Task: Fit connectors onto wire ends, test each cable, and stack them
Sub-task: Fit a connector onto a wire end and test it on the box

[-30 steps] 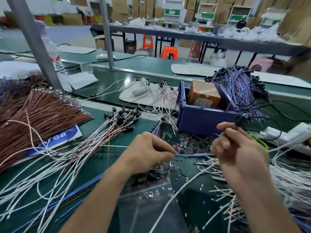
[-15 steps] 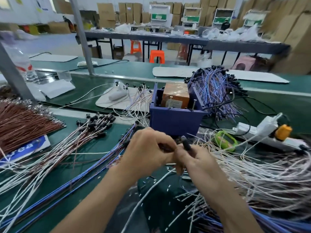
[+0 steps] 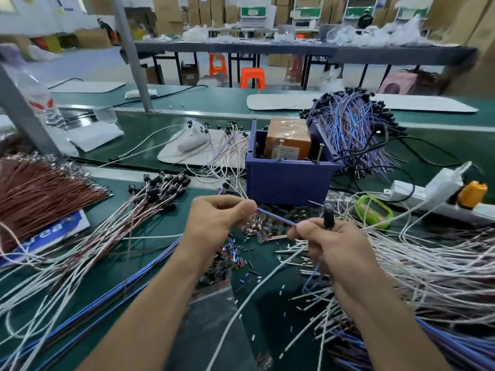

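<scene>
Holding one thin blue wire point(image 3: 276, 217) stretched between two hands, the person keeps it straight, likely so its end is easy to fit. The left hand point(image 3: 219, 215) has its grip pinched tight on one part of the wire. The right hand point(image 3: 329, 242) has its grip closed on the other part, and one black connector point(image 3: 329, 216) sticks up out of the same fist, close to the wire so it is ready to go on. The wire hangs just above the green bench point(image 3: 270, 311), right over a heap of tiny loose parts point(image 3: 233, 253), too many to count. One blue box point(image 3: 286, 178) sits just behind the hands with one orange box point(image 3: 288, 137) inside it. Behind that lies a big pile of blue cables point(image 3: 351, 129) with black ends, likely the finished stack. White wires point(image 3: 428, 263) lie in a big bunch on the right, near enough to grab.
</scene>
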Demonstrator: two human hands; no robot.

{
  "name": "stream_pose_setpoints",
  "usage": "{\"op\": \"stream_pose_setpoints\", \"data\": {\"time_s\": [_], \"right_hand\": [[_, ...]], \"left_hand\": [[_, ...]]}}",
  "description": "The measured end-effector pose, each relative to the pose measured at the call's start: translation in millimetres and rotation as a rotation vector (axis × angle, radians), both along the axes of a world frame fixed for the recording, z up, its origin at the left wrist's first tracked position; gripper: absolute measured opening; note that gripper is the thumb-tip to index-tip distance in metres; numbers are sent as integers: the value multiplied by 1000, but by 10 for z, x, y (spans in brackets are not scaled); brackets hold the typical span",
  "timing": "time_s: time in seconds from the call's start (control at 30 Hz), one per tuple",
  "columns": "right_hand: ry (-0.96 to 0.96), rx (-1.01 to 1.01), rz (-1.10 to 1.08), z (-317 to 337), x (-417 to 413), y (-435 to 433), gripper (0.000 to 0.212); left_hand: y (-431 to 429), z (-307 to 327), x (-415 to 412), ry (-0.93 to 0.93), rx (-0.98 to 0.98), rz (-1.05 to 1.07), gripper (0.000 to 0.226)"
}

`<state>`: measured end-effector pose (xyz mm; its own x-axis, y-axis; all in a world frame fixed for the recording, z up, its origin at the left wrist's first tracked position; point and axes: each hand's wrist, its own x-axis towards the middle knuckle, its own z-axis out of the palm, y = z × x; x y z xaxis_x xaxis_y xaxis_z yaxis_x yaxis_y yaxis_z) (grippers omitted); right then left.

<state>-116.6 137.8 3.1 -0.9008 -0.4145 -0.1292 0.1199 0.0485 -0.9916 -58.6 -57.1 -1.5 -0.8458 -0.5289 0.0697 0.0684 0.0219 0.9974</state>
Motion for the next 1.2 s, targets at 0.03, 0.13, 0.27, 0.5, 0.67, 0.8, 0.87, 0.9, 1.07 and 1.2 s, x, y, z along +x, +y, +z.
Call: {"op": "stream_pose_setpoints", "data": {"time_s": [0.03,0.13,0.27,0.5,0.67,0.8,0.87,0.9,1.07,1.2], "right_hand": [[-3,-9,16,-4,14,-16,33],[-32,-40,15,-10,19,-29,35],[-144,-176,-49,1,-48,41,39],[-157,-198,-63,41,-20,9,36],[-94,-159,-35,50,55,-69,32],[-6,-138,-38,60,74,-100,24],[41,-163,-118,58,88,-124,24],[64,-174,-179,58,95,-140,25],[36,-265,-471,67,32,-134,34],[-83,-292,-540,52,-104,-146,37]], "left_hand": [[16,3,-6,9,49,32,22],[-33,41,-11,51,278,115,17],[-208,63,15,80,324,277,12],[199,-24,-12,27,-320,139,13],[518,42,-52,86,-26,-70,14],[537,81,-88,97,76,-20,13],[580,97,-128,101,184,-25,8],[604,104,-166,101,250,-14,13],[520,196,-390,98,316,108,29],[478,134,-479,20,120,149,37]]}}
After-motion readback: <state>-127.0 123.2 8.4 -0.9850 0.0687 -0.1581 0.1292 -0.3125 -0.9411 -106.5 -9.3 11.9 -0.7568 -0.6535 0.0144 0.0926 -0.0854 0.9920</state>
